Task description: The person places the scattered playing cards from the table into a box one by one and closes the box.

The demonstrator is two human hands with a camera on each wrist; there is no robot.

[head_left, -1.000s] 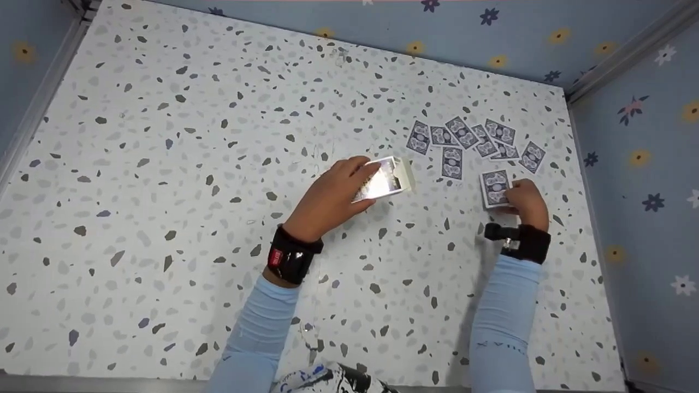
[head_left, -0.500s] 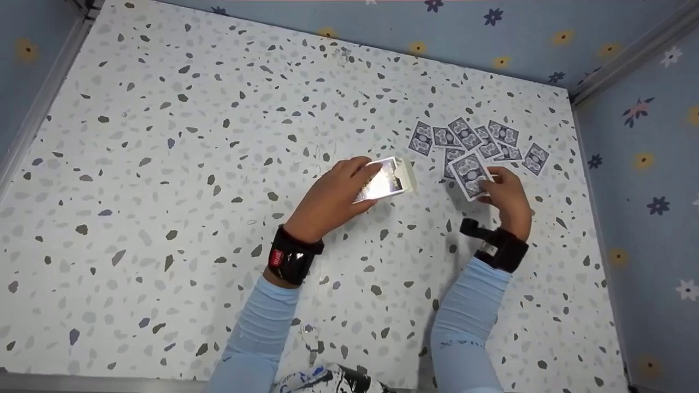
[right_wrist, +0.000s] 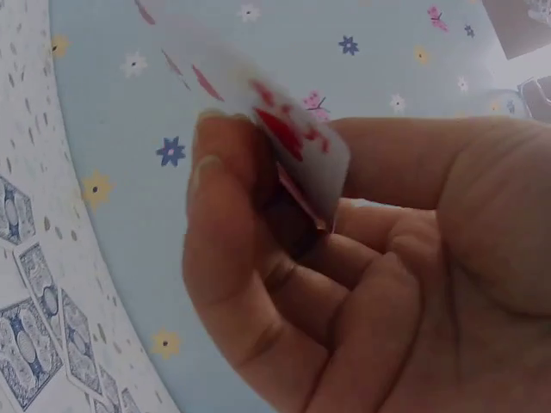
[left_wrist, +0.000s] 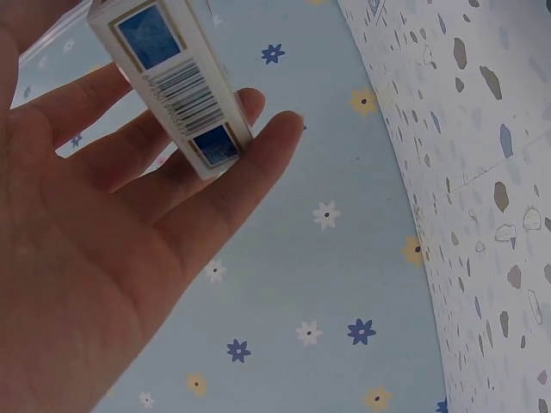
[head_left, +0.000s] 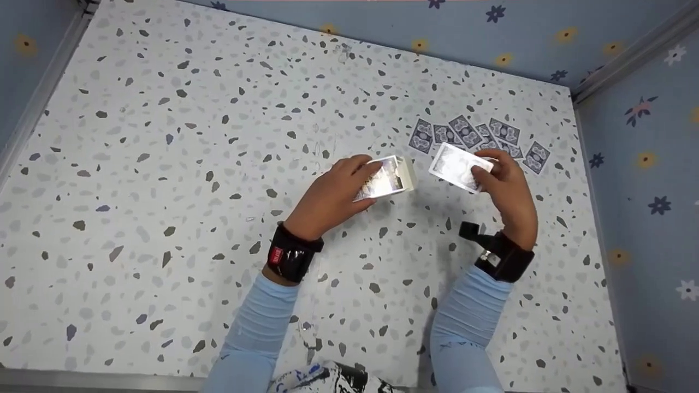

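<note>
My left hand point(head_left: 333, 196) grips a playing card box point(head_left: 382, 177) between thumb and fingers; its pale end flap point(head_left: 407, 173) sticks out to the right. A barcode shows on the narrow side of the box point(left_wrist: 182, 95) in the left wrist view. With thumb and fingers, my right hand point(head_left: 510, 191) pinches a playing card point(head_left: 458, 168), its glare-lit back facing up. Red marks on the card's face point(right_wrist: 297, 129) show in the right wrist view; whether more cards lie behind it, I cannot tell. Several patterned cards point(head_left: 466, 131) lie face down beyond the right hand.
Both hands are over a white speckled table point(head_left: 164, 164). A blue flowered wall point(head_left: 382, 27) borders the far edge, and another flowered panel point(head_left: 644, 218) stands along the right. One loose card point(head_left: 537, 157) lies to the right of the others.
My right hand has lifted the playing card and carried it left, toward the box, turning it to a flatter slant. The left hand and box have stayed almost still.
</note>
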